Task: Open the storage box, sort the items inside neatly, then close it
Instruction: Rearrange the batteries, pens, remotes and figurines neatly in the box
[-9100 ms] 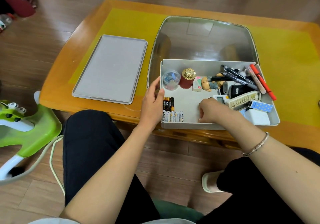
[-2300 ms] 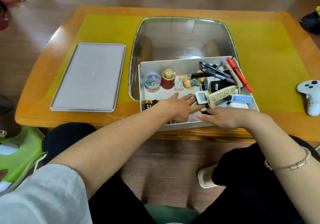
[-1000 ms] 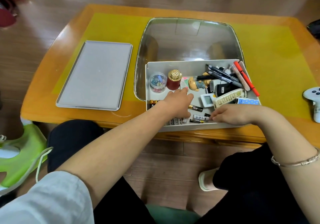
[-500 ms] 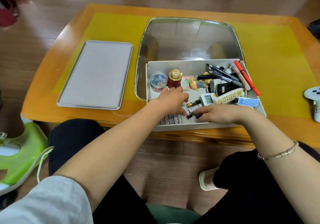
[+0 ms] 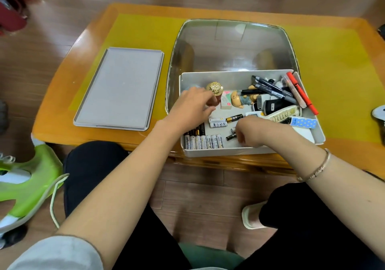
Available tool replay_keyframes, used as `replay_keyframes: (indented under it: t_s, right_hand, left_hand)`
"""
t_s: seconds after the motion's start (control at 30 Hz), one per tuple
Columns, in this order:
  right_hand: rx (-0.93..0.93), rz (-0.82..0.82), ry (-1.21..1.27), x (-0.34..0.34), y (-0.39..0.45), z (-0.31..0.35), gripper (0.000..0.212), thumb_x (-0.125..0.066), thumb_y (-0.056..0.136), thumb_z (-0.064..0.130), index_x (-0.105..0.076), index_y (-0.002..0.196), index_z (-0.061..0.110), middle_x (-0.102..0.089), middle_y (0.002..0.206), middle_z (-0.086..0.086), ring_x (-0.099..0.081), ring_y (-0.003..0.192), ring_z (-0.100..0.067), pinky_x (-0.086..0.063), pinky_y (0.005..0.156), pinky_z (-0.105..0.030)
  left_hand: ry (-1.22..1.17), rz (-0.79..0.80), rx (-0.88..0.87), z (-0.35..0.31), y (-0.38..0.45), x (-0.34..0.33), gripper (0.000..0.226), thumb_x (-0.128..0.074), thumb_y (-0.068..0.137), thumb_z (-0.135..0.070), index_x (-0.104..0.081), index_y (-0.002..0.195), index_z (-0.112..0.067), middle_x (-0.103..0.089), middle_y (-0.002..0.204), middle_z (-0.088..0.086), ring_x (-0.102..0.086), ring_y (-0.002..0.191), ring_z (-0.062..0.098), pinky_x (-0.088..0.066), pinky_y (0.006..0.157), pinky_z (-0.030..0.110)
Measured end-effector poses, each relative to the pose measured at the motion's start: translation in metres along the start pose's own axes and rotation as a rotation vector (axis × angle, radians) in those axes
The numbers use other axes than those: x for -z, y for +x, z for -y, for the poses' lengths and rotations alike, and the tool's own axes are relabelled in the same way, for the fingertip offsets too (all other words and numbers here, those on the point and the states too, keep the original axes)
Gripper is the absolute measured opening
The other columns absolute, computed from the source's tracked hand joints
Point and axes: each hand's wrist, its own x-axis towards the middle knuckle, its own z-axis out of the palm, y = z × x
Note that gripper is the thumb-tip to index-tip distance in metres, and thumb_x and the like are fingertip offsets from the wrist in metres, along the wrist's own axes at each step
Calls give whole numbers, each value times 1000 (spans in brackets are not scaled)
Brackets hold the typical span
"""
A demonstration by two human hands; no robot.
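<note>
1. The tabletop [image 5: 333,65] carries the open box [image 5: 229,80] at its near edge, within reach.
2. The lid [image 5: 120,88] lies flat to the left, set aside for closing later.
3. The left hand [image 5: 191,107] reaches toward the gold-capped jar [image 5: 215,88], fingers loose, grasping nothing (seemingly).
4. The right hand [image 5: 254,132] curls around a small battery [image 5: 230,137], probably bound for the lined-up batteries [image 5: 203,141].

Grey lid [image 5: 118,88], white box [image 5: 229,77], red pen [image 5: 302,95], blue dotted eraser [image 5: 303,122]
</note>
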Motion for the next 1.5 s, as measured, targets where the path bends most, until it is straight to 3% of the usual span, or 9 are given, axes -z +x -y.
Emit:
replay_keyframes:
  t_s: [0.17, 0.3, 0.6, 0.77, 0.83, 0.93, 1.2, 1.43, 1.5]
  right_hand:
    - [77, 15, -82, -2, 7, 0, 12, -58, 81, 6, -69, 84, 9, -62, 81, -7, -59, 68, -25, -54, 65, -31]
    - [142, -110, -49, -5, 12, -1, 2, -64, 77, 18, -63, 78, 17, -55, 75, -2, -57, 72, -24, -49, 62, -30]
    - [132, -241, 161, -17, 21, -6, 18, -73, 77, 23, -62, 90, 17, -52, 78, 6, -51, 75, -15, -40, 63, -25]
    - [167, -310, 405, -14, 19, -9, 14, -70, 82, 20, -62, 92, 20, -61, 75, 3, -59, 53, -9, -55, 54, -34]
    - [210, -311, 495, -14, 18, -5, 15, -68, 84, 18, -65, 98, 24, -60, 69, 5, -57, 48, -3, -52, 46, -25]
    - [300, -248, 453, -13, 20, 7, 23, -64, 88, 20, -67, 108, 30, -55, 68, 8, -54, 57, -3, -42, 48, -13]
    - [232, -272, 277, -13, 26, -1, 28, -58, 91, 21, -66, 118, 28, -54, 77, 12, -48, 75, -10, -35, 70, -22]
    - [284, -305, 440, -10, 25, 7, 31, -57, 92, 14, -65, 119, 26, -57, 77, 13, -56, 57, 10, -40, 50, -5]
    - [301, -292, 381, -10, 29, 13, 35, -54, 93, 14, -62, 125, 27, -67, 94, 5, -57, 63, 7, -40, 60, -5]
  left_hand:
    - [29, -347, 160, 6, -30, 2, 23, -62, 88, -18, -63, 112, -18, -55, 122, 2, -41, 118, 22, -28, 91, 30]
    - [-70, -319, 280, 4, -41, -5, 44, -63, 87, -13, -51, 129, -16, -42, 138, 5, -34, 128, 22, -28, 99, 28]
    - [-410, -303, 451, -1, -51, -11, 59, -49, 92, 3, -29, 145, -13, -33, 145, 6, -37, 133, 16, -31, 99, 15]
    - [-403, -324, 459, -2, -50, -15, 56, -48, 92, 3, -32, 144, -14, -35, 144, 5, -39, 131, 15, -35, 99, 18]
    - [-401, -335, 466, -2, -50, -16, 55, -49, 92, 2, -33, 142, -14, -36, 143, 4, -40, 130, 15, -38, 101, 21]
    - [-390, -351, 467, -2, -50, -17, 52, -49, 93, 1, -35, 141, -15, -37, 142, 4, -41, 129, 15, -39, 101, 22]
    - [-364, -365, 456, -1, -50, -19, 49, -50, 94, -1, -37, 139, -15, -38, 141, 3, -42, 127, 14, -38, 94, 17]
    - [-358, -366, 459, 0, -50, -20, 49, -49, 94, -1, -37, 138, -16, -39, 140, 2, -43, 126, 13, -39, 92, 16]
    - [-359, -366, 452, 1, -50, -20, 48, -48, 93, 0, -38, 138, -15, -39, 140, 3, -43, 125, 14, -40, 93, 18]
